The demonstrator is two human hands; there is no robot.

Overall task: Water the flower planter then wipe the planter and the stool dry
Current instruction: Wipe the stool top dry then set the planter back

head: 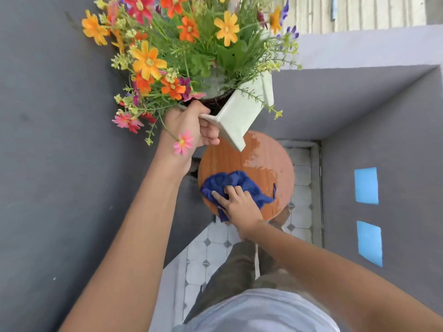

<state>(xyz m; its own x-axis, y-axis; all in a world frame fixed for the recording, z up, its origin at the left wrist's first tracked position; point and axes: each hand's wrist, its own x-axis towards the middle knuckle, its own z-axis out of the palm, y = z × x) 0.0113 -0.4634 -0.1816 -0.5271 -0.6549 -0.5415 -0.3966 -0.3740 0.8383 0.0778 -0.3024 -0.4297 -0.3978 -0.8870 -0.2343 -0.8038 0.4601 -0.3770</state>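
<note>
A white square planter (242,111) full of orange, yellow, red and pink flowers is lifted and tilted above the round brown wooden stool (220,159). My left hand (189,128) grips the planter's near rim. My right hand (237,202) presses a crumpled blue cloth (230,183) flat on the stool's near half. A sheen of water (261,159) covers the stool's far right part.
Grey walls close in on the left (60,140) and right (395,152); the right one bears two blue tape patches (366,185). White tiled floor (211,250) lies below, with my trouser legs and grey shirt at the bottom. A ledge and steps rise behind the stool.
</note>
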